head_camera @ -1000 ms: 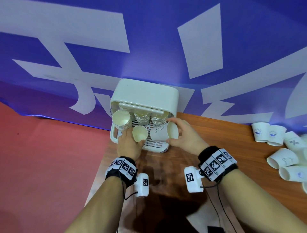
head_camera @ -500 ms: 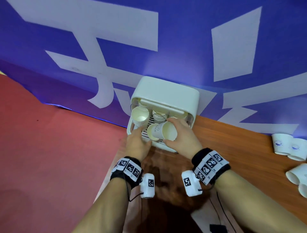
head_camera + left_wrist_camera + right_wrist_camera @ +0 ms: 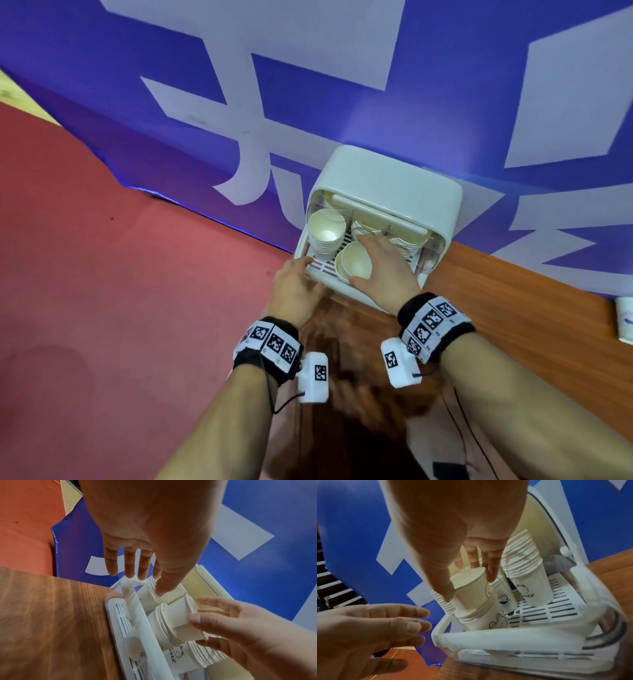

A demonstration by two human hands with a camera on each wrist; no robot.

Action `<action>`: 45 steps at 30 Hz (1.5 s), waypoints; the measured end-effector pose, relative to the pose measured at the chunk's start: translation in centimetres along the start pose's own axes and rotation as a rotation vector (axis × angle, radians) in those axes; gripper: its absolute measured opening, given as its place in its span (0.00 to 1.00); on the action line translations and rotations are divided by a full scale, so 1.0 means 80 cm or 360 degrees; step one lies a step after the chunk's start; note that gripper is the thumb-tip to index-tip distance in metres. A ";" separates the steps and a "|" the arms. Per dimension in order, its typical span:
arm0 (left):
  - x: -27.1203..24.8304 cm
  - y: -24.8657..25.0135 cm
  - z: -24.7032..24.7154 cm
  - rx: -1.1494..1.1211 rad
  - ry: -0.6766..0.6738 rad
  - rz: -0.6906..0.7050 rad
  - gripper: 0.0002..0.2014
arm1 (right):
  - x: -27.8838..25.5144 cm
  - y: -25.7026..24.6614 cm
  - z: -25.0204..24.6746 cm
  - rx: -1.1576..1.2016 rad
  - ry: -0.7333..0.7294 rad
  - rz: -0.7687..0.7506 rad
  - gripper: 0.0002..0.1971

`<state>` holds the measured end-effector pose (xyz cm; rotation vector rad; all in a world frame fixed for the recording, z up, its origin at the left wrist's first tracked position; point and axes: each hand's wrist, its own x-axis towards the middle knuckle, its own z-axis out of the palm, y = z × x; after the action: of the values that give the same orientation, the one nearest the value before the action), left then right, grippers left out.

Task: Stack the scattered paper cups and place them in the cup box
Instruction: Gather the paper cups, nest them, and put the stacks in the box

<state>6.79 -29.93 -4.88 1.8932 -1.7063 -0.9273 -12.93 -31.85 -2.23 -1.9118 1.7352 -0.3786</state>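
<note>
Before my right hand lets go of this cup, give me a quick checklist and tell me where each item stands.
1. Right hand grips the top cup: ok.
2. Top cup seated inside the front stack: not ok, it sticks out above the rim.
3. Front stack stands on the cup box slatted tray: ok.
4. Left hand free, fingers relaxed beside the box: ok.
5. Neighbouring stacks upright: ok.
6. All scattered cups collected: not ok, one cup remains on the table.

The cup box (image 3: 383, 178) was off-white; the paper cups (image 3: 532, 588) were white with dark bear line prints. The table (image 3: 534, 308) was brown woodgrain, the backdrop (image 3: 308, 85) blue with white shapes, the floor (image 3: 102, 274) red.
</note>
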 end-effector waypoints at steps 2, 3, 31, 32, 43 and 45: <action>0.002 -0.002 0.000 -0.0001 -0.0007 0.0010 0.27 | 0.003 0.003 0.008 -0.0036 -0.0003 0.0000 0.40; 0.003 -0.003 0.001 0.0003 -0.0009 0.0011 0.26 | 0.004 0.004 0.011 -0.0060 -0.0007 0.0005 0.40; -0.009 0.013 -0.010 0.0109 -0.0062 -0.0049 0.21 | -0.004 0.009 0.018 0.0168 0.0017 0.0251 0.25; -0.013 0.019 -0.012 0.0106 -0.0056 -0.0037 0.21 | -0.008 0.008 0.012 0.0181 0.0020 0.0260 0.25; -0.081 0.154 0.029 -0.0002 -0.0090 0.0304 0.18 | -0.137 0.065 -0.096 0.0423 0.0276 0.0144 0.16; -0.101 0.180 0.048 -0.0009 -0.0107 0.0331 0.18 | -0.167 0.088 -0.116 0.0461 0.0330 0.0167 0.15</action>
<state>-6.14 -23.78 4.15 1.6595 -1.8952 -0.9216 -25.58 -20.82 3.41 -1.6157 1.7888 -0.7667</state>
